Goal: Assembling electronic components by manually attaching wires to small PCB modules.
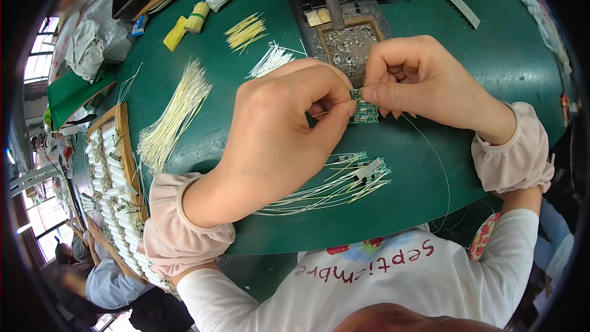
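Note:
A small green circuit board panel is between my fingertips, just in front of a tray of solder scraps. My left hand is closed in a pinch at the panel's left edge. The thumb and forefinger of my right hand meet at its upper right corner, the other fingers curled. From beneath the right fingers a thin solder-like wire trails down to the table's front edge. Nearer me lie several small boards with pale wires attached. My fingers hide part of the panel and whatever is pinched there.
An upright metal soldering tool stands over the scrap tray. At left lie a large bundle of pale wires, yellow wires and white wires. A wooden-framed rack of white parts borders the green table. A person sits beyond it.

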The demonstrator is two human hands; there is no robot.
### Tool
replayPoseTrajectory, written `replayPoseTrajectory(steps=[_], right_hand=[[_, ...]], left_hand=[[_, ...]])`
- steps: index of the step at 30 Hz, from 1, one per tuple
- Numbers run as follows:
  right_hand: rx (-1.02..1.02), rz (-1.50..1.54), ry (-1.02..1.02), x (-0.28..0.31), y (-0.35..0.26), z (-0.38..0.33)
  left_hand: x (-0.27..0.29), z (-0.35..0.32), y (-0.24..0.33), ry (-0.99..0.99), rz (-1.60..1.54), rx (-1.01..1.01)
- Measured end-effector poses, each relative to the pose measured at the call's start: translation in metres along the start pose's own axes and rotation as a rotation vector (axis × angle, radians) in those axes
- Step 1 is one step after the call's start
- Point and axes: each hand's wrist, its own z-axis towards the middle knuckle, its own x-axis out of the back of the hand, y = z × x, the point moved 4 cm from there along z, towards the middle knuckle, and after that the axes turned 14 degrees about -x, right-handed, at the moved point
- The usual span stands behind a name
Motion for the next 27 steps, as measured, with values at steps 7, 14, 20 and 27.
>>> replayPoseTrajectory(steps=[7,14,20,27], right_hand=[[-0.095,0.152,-0.051,0.015,-0.004,-0.001],[-0.029,0.005,0.041,0.018,-0.011,-0.007],[0.198,-0.013,0.227,0.022,-0.016,-0.007],[0.193,-0.081,0.416,0.015,-0.021,-0.012]], left_hand=[[0.004,0.002,-0.01,0.074,-0.079,0.048],[0.008,0.004,-0.015,0.23,-0.151,-0.044],[0.012,0.007,-0.016,0.181,-0.202,0.013],[0.013,0.007,-0.02,0.204,-0.271,0.028]])
